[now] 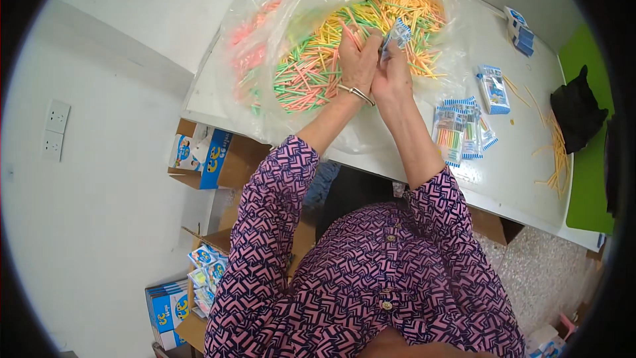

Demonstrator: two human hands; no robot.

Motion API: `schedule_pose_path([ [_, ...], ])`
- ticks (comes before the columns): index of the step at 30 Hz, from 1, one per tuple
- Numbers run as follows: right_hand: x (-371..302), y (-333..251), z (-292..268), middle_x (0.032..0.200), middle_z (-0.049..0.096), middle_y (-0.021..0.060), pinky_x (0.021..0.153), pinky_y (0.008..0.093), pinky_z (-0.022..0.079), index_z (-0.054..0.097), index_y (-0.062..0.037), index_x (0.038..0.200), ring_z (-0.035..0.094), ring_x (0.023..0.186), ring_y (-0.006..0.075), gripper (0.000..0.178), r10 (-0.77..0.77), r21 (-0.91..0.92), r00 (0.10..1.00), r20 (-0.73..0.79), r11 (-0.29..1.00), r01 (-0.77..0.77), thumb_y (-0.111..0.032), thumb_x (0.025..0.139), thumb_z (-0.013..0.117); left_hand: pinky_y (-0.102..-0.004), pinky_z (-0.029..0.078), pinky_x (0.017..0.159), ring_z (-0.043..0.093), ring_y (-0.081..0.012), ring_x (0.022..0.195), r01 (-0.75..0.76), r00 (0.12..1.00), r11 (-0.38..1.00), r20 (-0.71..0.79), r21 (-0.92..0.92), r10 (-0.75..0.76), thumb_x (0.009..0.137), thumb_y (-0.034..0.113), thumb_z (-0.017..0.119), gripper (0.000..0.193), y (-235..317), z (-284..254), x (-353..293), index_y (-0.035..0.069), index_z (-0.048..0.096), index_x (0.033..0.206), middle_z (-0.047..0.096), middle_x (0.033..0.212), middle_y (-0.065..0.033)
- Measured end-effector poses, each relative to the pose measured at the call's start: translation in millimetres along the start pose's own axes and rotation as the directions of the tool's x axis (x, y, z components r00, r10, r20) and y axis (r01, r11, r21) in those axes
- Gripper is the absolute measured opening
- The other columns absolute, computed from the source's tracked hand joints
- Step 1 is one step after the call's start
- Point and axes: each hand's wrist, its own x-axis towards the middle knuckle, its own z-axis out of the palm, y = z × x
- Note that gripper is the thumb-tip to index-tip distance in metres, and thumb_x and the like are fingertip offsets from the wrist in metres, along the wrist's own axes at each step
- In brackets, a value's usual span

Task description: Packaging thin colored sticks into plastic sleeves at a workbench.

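Pink-and-navy sleeves and shirt (391, 258) fill the near foreground, behind both hands. Beyond them, the left hand (359, 59) is curled round a few coloured sticks (353, 34), their tips jutting forward and slightly leftward; its fingertips are partly hidden. Just right of it, the right hand (394, 73) pinches a small blue-and-white packet (399, 32) that stands up from the thumb, its long axis leaning forward and rightward. So the packet lies immediately right of the left hand's sticks, the right hand being nearer to it; whether its mouth is parted I cannot tell. Under and ahead of both hands spreads a loose pile of sticks (301, 86) in a clear plastic bag (295, 0). Right of and nearer than the right hand, filled packets (450, 134) overlap on the white worktop (523, 152).
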Motion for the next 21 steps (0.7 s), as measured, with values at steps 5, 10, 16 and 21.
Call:
schedule_pose_path([
  [5, -2, 4, 0, 0.093, 0.058, 0.0104, 0.074, 0.0344, 0.051, 0.052, -0.001, 0.101, 0.058, 0.083, 0.02, 0.021, 0.004, -0.005, 1.0, -0.029, 1.0, -0.004, -0.019, 0.097, 0.042, -0.0227, 0.048, 0.057, 0.058, -0.0106, 0.065, -0.012, 1.0, 0.992, 0.016, 0.125, 0.01, 0.083, 0.006, 0.06, 0.012, -10, -9, 2, 0.001, 0.054, 0.092, 0.062, 0.078, -0.0058],
  [10, 4, 4, -7, 0.093, 0.057, 0.0098, 0.074, 0.0335, 0.051, 0.052, 0.0002, 0.102, 0.058, 0.083, 0.0199, 0.022, -0.003, 0.052, 1.0, 0.024, 0.999, 0.002, -0.019, 0.097, 0.043, -0.0223, 0.047, 0.056, 0.057, -0.0093, 0.065, -0.046, 0.999, 0.998, -0.026, -0.032, 0.045, 0.085, 0.006, 0.06, 0.01, -13, 3, 0, 0.002, 0.053, 0.09, 0.061, 0.078, -0.0051],
  [16, -8, 2, 2, 0.086, 0.058, 0.0093, 0.073, 0.0324, 0.051, 0.054, 0.0015, 0.099, 0.058, 0.079, 0.019, 0.021, 0.02, 0.047, 0.997, 0.075, 0.999, -0.023, -0.016, 0.096, 0.043, -0.0223, 0.047, 0.055, 0.057, -0.0087, 0.064, 0.152, 0.988, 0.985, 0.051, -0.081, -0.149, 0.085, 0.007, 0.061, 0.007, 0, -6, -5, 0.003, 0.056, 0.087, 0.06, 0.076, -0.0028],
  [21, 8, 4, -14, 0.092, 0.061, 0.0108, 0.072, 0.0308, 0.051, 0.054, 0.0016, 0.101, 0.059, 0.08, 0.0178, 0.019, -0.022, 0.035, 0.993, 0.112, 0.999, 0.019, -0.014, 0.095, 0.047, -0.0218, 0.046, 0.053, 0.056, -0.0078, 0.063, 0.249, 0.965, 0.945, 0.134, -0.211, -0.225, 0.084, 0.01, 0.064, 0.008, 3, 2, -10, 0.004, 0.059, 0.082, 0.06, 0.075, -0.0007],
])
